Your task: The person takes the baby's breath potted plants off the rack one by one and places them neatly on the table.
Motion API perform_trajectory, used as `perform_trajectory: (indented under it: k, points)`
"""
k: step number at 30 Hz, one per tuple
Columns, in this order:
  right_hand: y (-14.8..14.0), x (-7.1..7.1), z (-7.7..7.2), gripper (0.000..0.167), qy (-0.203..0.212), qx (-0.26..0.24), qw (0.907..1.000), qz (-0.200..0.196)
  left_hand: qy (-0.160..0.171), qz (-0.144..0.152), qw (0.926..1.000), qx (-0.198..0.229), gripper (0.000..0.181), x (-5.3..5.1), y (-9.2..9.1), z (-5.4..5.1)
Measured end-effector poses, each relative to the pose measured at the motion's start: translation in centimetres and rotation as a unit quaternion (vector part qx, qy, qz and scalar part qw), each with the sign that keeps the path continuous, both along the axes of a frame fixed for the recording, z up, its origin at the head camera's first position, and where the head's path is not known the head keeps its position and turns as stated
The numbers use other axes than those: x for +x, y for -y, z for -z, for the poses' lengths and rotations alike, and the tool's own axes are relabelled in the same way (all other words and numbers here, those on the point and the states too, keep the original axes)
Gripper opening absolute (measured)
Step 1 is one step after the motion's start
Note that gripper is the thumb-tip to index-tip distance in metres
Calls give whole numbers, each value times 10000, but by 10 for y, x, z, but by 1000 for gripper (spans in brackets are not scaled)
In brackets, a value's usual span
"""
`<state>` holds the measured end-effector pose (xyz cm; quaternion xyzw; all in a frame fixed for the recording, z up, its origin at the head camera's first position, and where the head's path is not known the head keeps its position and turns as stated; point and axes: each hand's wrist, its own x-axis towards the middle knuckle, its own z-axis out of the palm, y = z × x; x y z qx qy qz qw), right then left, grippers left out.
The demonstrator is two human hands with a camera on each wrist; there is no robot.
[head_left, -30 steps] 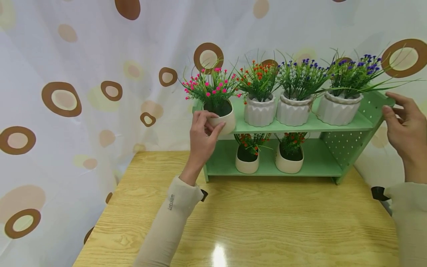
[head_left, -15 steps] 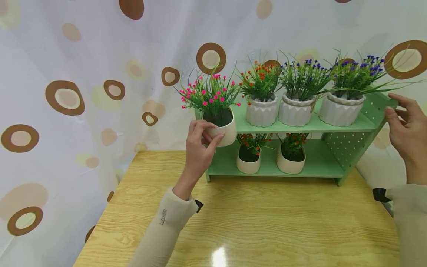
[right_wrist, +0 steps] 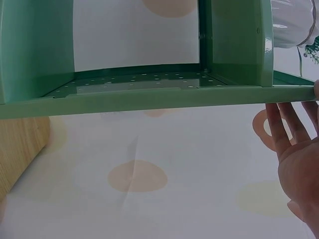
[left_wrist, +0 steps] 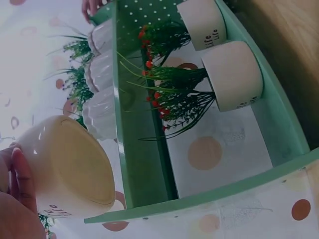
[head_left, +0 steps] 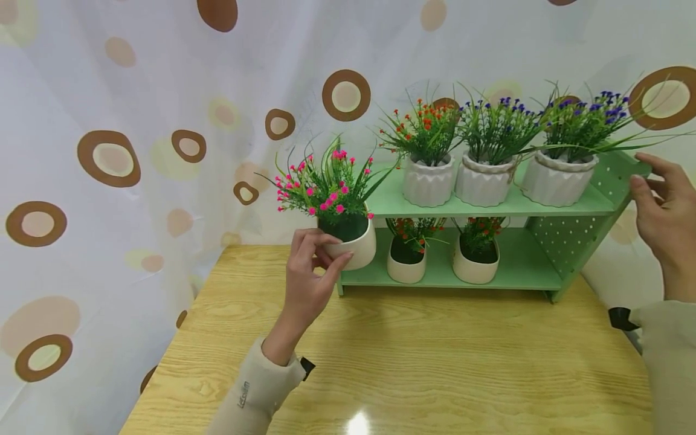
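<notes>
My left hand (head_left: 309, 275) pinches the rim of a cream flowerpot (head_left: 359, 248) with pink artificial flowers (head_left: 326, 190), held in the air at the shelf's left front. In the left wrist view the pot's pale underside (left_wrist: 84, 159) shows, clear of any surface. At the other end, my right hand (head_left: 671, 220) grips the upper corner of the green two-tier shelf's (head_left: 489, 208) right side panel; the right wrist view shows its fingers against the panel's outer face.
Three white fluted pots (head_left: 426, 181) with orange and purple flowers stand on the top tier. Two cream pots (head_left: 406, 269) with red-orange flowers occupy the lower one. The shelf stands on a wooden table (head_left: 435, 356) before a patterned curtain (head_left: 163, 72).
My left hand has brought the pink-flowered pot off the top tier's left end, forward, down and slightly left. The right hand stays at the shelf's corner.
</notes>
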<state>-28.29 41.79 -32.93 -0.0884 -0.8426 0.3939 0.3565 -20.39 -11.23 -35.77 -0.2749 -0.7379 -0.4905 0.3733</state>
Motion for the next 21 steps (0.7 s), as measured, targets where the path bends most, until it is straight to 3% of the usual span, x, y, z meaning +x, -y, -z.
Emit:
perform_trajectory:
  k: [8,13,21]
  points:
    - [-5,-1,3,44,-8,-40,10000,-84,-33,-8,9999,-126,29,13,19,23]
    - [-5,-3,0,44,-159,-123,9997,-147,-27,-38,10000,-57,30,10,34,46]
    - [-6,0,2,45,118,-24,9999,-47,103,-253,9996,-115,30,2,60,75]
